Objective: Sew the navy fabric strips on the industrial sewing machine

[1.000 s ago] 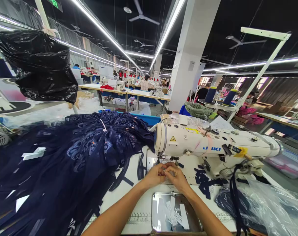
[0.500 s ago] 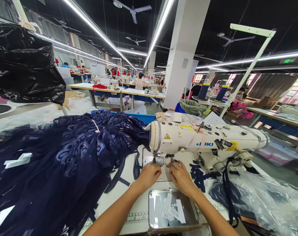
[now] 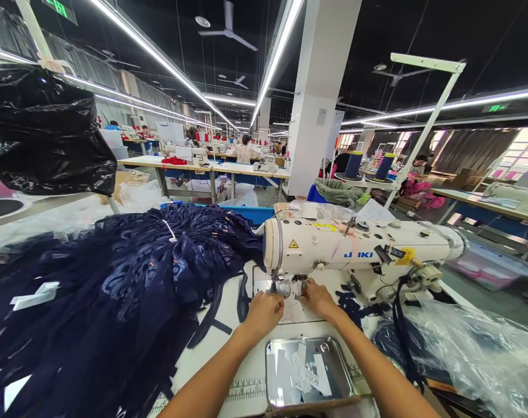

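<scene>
Below the head of a white sewing machine (image 3: 333, 244), my left hand (image 3: 264, 313) is closed, fingertips pinched beside the presser foot and the metal needle plate (image 3: 261, 283). To its right, my right hand (image 3: 318, 299) is also closed, its fingertips at a small metal part under the machine's arm. Whatever lies between the fingers of either hand is too small to see. A shiny metal tray (image 3: 348, 386) with white paper labels (image 3: 309, 371) sits between my forearms. Dark navy fabric pieces (image 3: 137, 290) are heaped left of the machine, tied with a white strip.
Navy scraps (image 3: 353, 307) lie right of my right hand. Clear plastic bags (image 3: 485, 348) cover the right side, and a black plastic bag (image 3: 41, 128) hangs at the left. Two navy thread cones (image 3: 354, 165) stand behind the machine. Farther back, people sit at other tables.
My right hand has risen slightly toward the metal part under the machine arm. My left hand stays by the presser foot. The camera view has shifted a little.
</scene>
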